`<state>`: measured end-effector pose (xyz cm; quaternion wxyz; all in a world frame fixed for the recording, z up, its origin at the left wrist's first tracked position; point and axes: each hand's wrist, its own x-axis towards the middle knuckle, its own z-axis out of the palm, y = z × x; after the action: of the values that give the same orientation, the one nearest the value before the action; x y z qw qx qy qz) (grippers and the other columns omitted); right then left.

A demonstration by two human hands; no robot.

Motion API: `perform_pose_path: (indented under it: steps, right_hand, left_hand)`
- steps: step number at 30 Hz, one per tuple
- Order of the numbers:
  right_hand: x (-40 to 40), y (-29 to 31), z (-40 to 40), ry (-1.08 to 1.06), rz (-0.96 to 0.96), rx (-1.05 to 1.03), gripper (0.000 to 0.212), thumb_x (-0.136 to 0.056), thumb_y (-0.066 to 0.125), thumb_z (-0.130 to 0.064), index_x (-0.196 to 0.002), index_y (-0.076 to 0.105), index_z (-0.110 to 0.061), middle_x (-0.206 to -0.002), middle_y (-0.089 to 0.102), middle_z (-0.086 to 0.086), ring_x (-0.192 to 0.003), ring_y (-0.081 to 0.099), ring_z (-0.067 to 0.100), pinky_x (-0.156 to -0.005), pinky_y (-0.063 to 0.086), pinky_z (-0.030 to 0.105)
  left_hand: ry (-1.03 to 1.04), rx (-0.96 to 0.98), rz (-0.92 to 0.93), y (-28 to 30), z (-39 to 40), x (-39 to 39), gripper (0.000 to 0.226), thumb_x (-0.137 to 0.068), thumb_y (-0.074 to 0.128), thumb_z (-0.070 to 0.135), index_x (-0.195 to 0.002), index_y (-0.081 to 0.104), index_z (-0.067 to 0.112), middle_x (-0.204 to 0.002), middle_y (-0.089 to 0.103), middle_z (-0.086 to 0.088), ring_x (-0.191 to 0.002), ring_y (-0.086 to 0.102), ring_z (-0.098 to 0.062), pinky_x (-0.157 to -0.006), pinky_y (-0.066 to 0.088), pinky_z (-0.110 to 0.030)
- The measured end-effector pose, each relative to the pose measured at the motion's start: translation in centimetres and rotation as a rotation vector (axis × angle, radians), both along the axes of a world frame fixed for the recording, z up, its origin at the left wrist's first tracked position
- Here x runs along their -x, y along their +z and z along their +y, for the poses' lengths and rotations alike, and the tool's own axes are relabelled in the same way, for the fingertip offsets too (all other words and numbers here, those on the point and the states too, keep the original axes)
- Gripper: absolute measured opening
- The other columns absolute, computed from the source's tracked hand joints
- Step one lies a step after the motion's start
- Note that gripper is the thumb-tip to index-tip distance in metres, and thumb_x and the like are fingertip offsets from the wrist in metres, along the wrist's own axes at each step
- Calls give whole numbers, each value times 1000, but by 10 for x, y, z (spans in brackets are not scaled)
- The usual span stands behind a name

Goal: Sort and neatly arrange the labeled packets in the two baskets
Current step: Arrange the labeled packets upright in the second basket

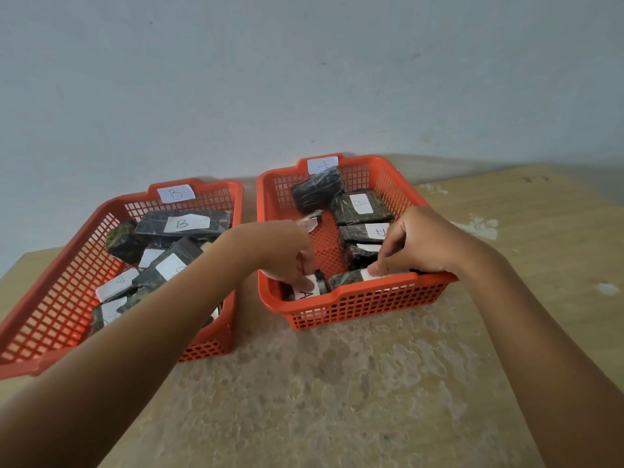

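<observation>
A wooden table (337,383) with a worn, mottled top, its finish flaked into pale patches, stands against a pale wall. Two orange plastic mesh baskets rest directly on it, side by side and just apart. The left basket (50,315), tagged B on its far rim, sits nearer the table's left edge. The right basket (371,305), tagged A, sits a little farther back. White chipped spots mark the bare wood to the right.
</observation>
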<state>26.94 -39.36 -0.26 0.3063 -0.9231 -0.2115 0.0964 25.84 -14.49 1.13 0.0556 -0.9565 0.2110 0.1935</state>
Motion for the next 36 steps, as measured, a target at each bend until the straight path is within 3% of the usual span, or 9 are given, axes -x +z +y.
perform_pose_path:
  steps: [7, 9, 12, 17, 21, 24, 28, 32, 36]
  right_hand:
    - [3, 6, 0, 8, 44, 43, 30, -56, 92, -58, -66, 80, -32, -70, 74, -9, -72, 70, 10, -67, 56, 30]
    - [3, 10, 0, 37, 77, 45, 34, -57, 89, -62, -68, 80, -32, -71, 74, -8, -70, 69, 10, -65, 53, 29]
    - [0, 19, 2, 47, 83, 11, 34, -67, 81, -63, -73, 80, -29, -70, 73, -11, -67, 64, 3, -65, 48, 24]
    - [-34, 40, 27, 3, -32, -6, 19, -86, 76, -42, -93, 76, -24, -82, 71, -14, -75, 64, -2, -63, 39, 15]
    - [-96, 39, 66, -105, -191, -3, 22, -98, 62, -16, -117, 71, -21, -114, 71, -1, -100, 65, 14, -87, 46, 23]
    - [-122, 23, 89, -133, -274, 62, 45, -96, 50, 2, -136, 59, -19, -135, 60, 4, -121, 55, 22, -96, 45, 30]
    - [-130, -18, 99, -64, -347, 224, 57, -96, 58, -5, -150, 45, -19, -153, 42, 1, -138, 36, 29, -113, 36, 50]
    - [-135, -26, 85, -108, -454, 207, 56, -88, 76, -25, -140, 56, -24, -134, 48, 1, -127, 42, 26, -107, 42, 43]
    - [-132, -24, 82, -115, -400, 33, 30, -78, 84, -15, -102, 69, -27, -115, 54, -3, -104, 51, 15, -88, 42, 28]
  left_hand:
    - [-20, -34, 16, 7, -5, -2, 47, -84, 73, 60, -123, 72, 33, -121, 70, 16, -106, 63, -8, -93, 49, -26]
    - [1, 91, -40, 19, 3, -6, 46, -87, 69, 58, -124, 72, 30, -120, 69, 16, -104, 63, -1, -98, 47, -27]
    - [78, 429, -274, 39, 26, -23, 19, -91, 73, 40, -106, 79, 31, -95, 73, 24, -81, 65, 15, -92, 56, -26]
    - [329, 640, -671, 35, 46, -60, 14, -89, 69, 30, -96, 80, 34, -87, 74, 19, -78, 65, -1, -80, 53, -29]
    - [372, 487, -790, -4, 39, -74, 17, -87, 64, 38, -96, 78, 39, -91, 76, 15, -89, 66, -14, -77, 55, -34]
    - [264, 159, -619, -13, 35, -75, 32, -82, 64, 66, -101, 76, 43, -97, 72, 15, -107, 60, -18, -89, 51, -40]
    - [173, 37, -566, -19, 25, -76, 45, -80, 60, 75, -110, 72, 44, -99, 70, 15, -105, 61, -18, -85, 46, -36]
    - [264, 111, -493, -10, 33, -82, 26, -85, 65, 48, -105, 76, 36, -105, 72, 9, -101, 65, -19, -83, 55, -38]
    - [260, 28, -408, -10, 35, -79, 48, -75, 69, 73, -109, 71, 38, -106, 68, 13, -116, 52, -20, -90, 50, -41]
